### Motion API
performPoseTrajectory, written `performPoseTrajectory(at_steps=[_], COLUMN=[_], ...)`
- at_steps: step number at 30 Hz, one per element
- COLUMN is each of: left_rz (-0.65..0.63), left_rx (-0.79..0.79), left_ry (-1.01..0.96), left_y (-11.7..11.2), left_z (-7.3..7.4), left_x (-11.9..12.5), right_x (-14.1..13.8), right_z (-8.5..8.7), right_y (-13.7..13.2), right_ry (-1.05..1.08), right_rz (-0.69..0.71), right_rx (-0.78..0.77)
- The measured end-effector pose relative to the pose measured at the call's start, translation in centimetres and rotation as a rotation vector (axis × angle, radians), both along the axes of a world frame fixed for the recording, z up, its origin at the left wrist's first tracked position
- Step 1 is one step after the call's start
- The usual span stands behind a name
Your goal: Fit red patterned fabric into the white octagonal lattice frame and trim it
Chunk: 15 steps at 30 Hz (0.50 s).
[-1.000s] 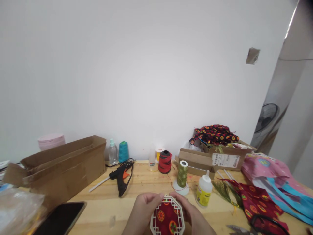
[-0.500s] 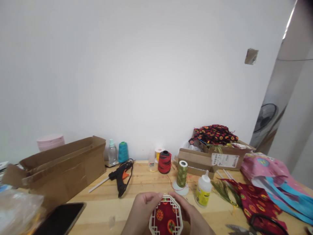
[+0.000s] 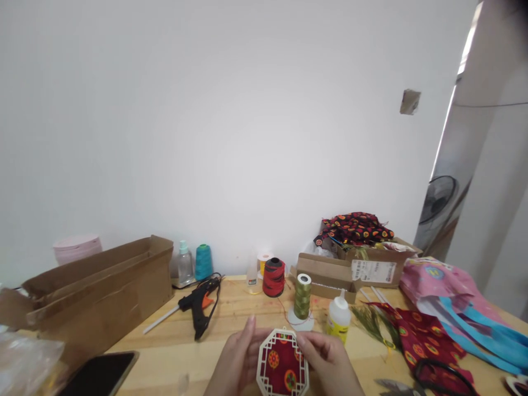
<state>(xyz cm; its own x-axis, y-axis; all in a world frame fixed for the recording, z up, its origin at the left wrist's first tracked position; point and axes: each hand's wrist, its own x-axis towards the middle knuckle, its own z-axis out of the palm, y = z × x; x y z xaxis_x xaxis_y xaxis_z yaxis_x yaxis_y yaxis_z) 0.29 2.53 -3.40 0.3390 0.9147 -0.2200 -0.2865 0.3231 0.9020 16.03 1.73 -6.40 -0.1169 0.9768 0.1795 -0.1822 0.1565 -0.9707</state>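
Observation:
An octagonal pale lattice frame (image 3: 263,360) with dark red patterned fabric (image 3: 281,358) inside it is held upright low in the head view. My right hand (image 3: 328,357) pinches its upper right edge, with the thumb on the front. My left hand (image 3: 235,360) supports its left side, the fingers curled behind the edge and the thumb raised off it. The fingertips behind the frame are hidden. Just beyond my right hand stand a glue bottle (image 3: 339,316) with a yellow label and an olive green thread spool (image 3: 302,297) on a white base.
A black glue gun (image 3: 199,308) lies at left, near a long cardboard box (image 3: 103,300) and a phone (image 3: 99,374). Red thread (image 3: 274,278) and teal thread (image 3: 203,263) stand at the back. At right are patterned cloth (image 3: 427,341), scissors (image 3: 398,385) and a pink bag (image 3: 437,283).
My left thumb has lifted from the frame's upper left edge and points up. My right thumb has come onto the front of the frame's upper right edge. The view has shifted slightly.

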Motion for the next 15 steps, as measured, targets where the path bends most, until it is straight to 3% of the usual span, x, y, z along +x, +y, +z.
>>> performPoseTrajectory(at_steps=[9,15], left_rz=[-0.058,0.03], left_rx=[0.277,0.644], left_ry=[0.059,0.499], left_y=[0.3,-0.3], left_z=[-0.7,0.5], left_x=[0.0,-0.4], right_x=[0.3,0.7], right_z=[0.5,0.2], right_y=[-0.2,-0.1], right_ry=[-0.098,-0.189], right_rz=[-0.068,-0.184], right_rx=[0.123,0.219])
